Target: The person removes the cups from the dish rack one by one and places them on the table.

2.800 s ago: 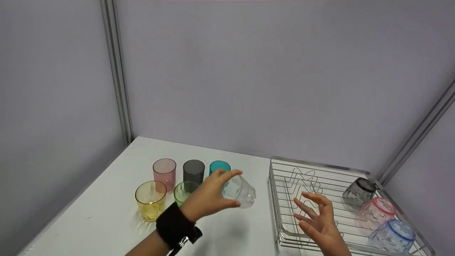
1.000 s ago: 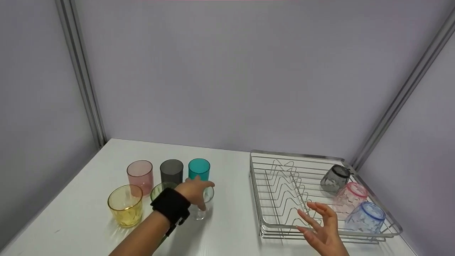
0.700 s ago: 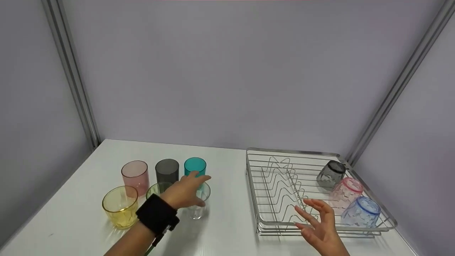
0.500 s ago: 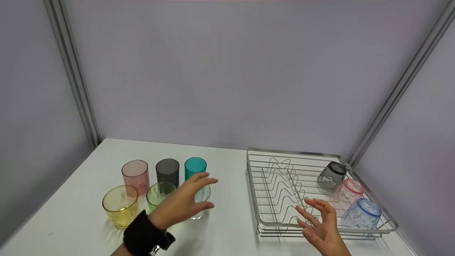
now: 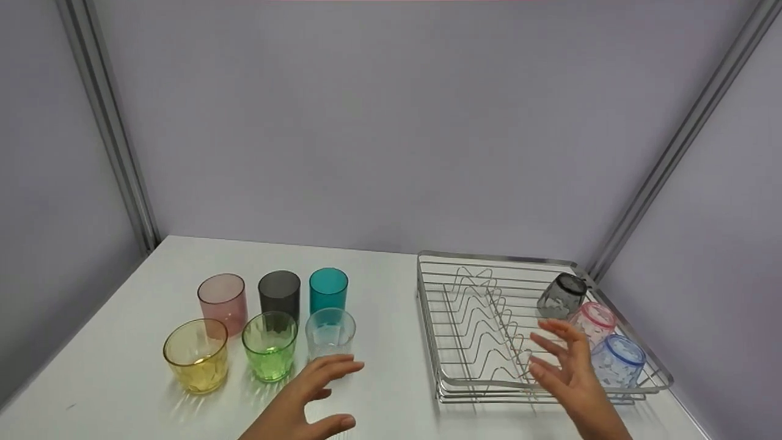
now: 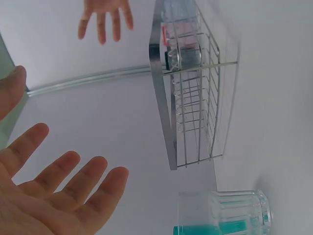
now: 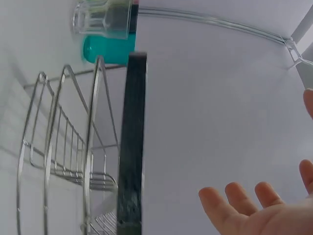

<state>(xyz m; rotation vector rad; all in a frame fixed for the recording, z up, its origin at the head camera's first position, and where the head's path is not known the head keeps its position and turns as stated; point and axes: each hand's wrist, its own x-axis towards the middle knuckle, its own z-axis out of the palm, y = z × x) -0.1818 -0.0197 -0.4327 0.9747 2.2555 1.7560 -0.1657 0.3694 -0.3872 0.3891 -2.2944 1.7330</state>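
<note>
Pulled back toward the person from across the clear glass (image 5: 330,333) half a second ago, the left hand (image 5: 299,402) now leaves that glass almost wholly in sight on the white table (image 5: 391,397). Its fingers and thumb stand parted, holding nothing. Key to the scene, by the look of it: the glass stands just beyond the left fingertips, upright, mouth up, its long axis vertical; the left wrist view shows a gap between the two. Directly behind it is the teal glass (image 5: 328,290); to its left, the green glass (image 5: 270,357). Likewise parted and bare, the right hand (image 5: 573,373) hangs at the near part of the wire rack (image 5: 498,257), well apart from the clear glass, making the left hand the nearer one.
</note>
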